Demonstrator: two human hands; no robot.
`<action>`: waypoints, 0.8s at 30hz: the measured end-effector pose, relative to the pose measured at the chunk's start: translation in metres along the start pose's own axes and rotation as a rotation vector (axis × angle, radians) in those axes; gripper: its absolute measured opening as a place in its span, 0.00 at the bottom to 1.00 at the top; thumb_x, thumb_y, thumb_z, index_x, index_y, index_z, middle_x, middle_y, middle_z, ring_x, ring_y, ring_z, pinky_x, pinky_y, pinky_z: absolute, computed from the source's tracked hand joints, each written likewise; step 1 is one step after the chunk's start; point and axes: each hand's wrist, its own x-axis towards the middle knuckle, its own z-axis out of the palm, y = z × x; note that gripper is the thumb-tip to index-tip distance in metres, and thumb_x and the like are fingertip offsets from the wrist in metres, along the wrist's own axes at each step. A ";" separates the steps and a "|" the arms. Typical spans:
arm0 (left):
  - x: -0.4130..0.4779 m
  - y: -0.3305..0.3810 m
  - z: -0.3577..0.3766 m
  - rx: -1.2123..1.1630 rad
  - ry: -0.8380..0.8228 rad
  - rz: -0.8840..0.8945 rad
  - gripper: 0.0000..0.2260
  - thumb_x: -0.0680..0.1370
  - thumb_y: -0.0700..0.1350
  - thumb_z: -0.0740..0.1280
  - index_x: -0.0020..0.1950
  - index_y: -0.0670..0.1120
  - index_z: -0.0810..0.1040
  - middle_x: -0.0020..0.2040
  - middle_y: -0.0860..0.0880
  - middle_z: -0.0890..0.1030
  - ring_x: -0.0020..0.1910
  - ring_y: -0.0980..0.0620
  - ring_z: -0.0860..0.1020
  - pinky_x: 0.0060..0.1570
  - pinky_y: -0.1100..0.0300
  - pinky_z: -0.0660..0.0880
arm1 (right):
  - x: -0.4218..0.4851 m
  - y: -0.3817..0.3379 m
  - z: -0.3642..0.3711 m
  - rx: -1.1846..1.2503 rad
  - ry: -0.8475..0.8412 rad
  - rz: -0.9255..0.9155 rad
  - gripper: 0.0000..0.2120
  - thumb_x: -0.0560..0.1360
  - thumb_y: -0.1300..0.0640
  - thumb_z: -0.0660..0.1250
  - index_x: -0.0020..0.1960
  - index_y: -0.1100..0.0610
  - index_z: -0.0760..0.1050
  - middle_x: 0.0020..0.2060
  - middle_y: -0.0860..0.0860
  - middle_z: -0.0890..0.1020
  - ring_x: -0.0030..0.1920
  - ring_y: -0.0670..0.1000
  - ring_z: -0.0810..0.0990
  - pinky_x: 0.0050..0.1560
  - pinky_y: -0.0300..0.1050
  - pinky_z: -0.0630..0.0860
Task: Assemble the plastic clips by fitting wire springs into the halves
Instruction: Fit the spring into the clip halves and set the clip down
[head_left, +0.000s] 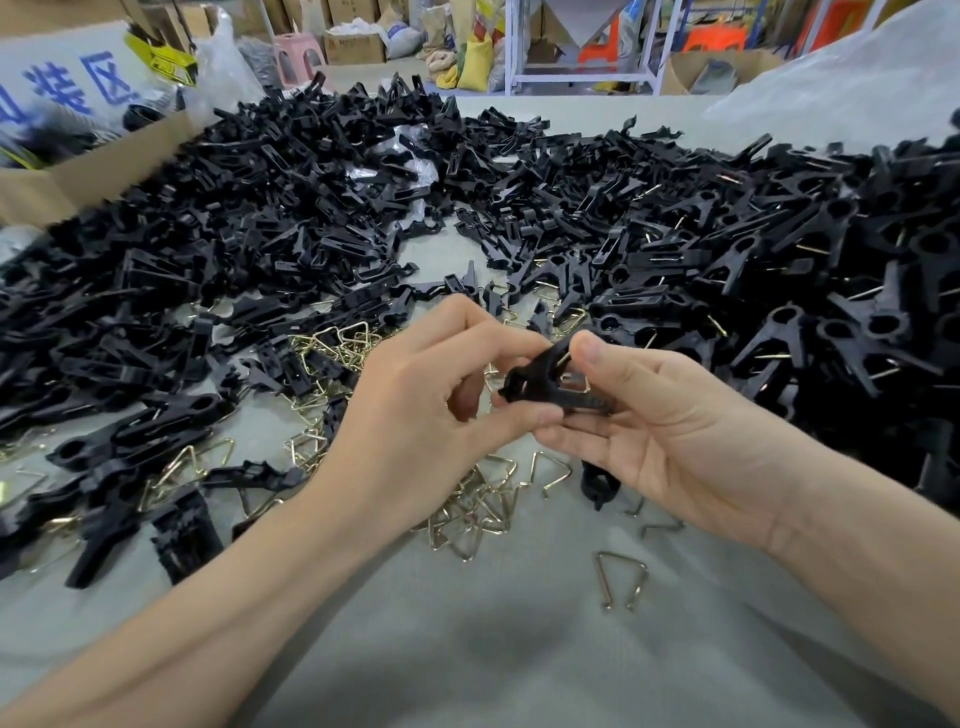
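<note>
While pinched by both hands, left (415, 410) and right (670, 431), black clip (540, 374) held above tabletop (519, 649); loose wire springs (478, 499) beneath, clip halves (234, 234) heaped left, assembled clips (810, 291) right, cardboard box (98, 176) far left.

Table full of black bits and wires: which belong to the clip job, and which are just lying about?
Job:
black clip, held by left hand and right hand
loose clip halves
wire springs
finished clips

Lying about:
cardboard box
pink stool
yellow sack
</note>
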 end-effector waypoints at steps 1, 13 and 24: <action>0.000 0.000 0.000 0.010 0.008 0.010 0.13 0.69 0.47 0.74 0.53 0.49 0.82 0.44 0.52 0.76 0.32 0.52 0.70 0.35 0.58 0.72 | 0.000 0.000 0.000 -0.011 0.013 -0.010 0.17 0.70 0.52 0.70 0.51 0.64 0.82 0.50 0.59 0.84 0.48 0.52 0.83 0.48 0.41 0.80; -0.003 0.001 0.004 -0.134 0.002 0.089 0.12 0.70 0.46 0.73 0.53 0.49 0.78 0.46 0.53 0.76 0.34 0.52 0.72 0.35 0.63 0.71 | -0.002 0.001 0.011 -0.178 0.020 -0.097 0.23 0.66 0.50 0.74 0.52 0.67 0.80 0.48 0.62 0.84 0.47 0.54 0.84 0.45 0.40 0.80; -0.004 0.009 0.004 -0.086 0.019 0.189 0.12 0.73 0.48 0.71 0.54 0.51 0.74 0.45 0.56 0.74 0.37 0.55 0.73 0.37 0.66 0.71 | -0.006 -0.013 0.006 -0.242 -0.159 0.086 0.13 0.67 0.54 0.71 0.46 0.61 0.84 0.45 0.60 0.85 0.45 0.54 0.85 0.45 0.40 0.80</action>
